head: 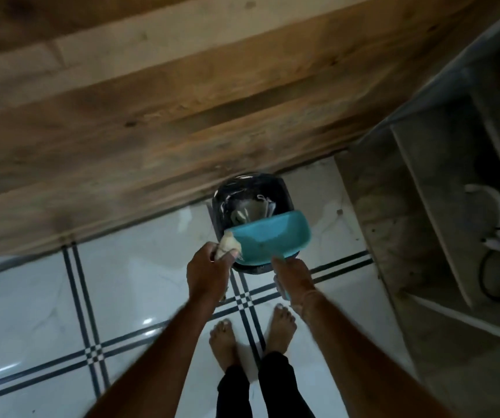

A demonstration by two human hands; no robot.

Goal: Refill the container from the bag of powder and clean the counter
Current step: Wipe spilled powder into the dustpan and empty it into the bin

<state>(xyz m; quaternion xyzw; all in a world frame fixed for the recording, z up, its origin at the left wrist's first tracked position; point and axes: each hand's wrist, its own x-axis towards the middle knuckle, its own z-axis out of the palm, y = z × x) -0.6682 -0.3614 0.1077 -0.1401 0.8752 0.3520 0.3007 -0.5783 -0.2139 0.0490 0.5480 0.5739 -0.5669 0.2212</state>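
Head view: left hand (pixel 209 273) clutches crumpled rag (pixel 227 244); right hand (pixel 292 279) grips smooth teal dustpan (pixel 269 239).

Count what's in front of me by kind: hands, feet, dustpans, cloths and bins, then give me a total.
Hands: 2, left hand and right hand
Feet: 2, left foot and right foot
Teal dustpan: 1
Cloth: 1
Dark bin: 1
Total: 7
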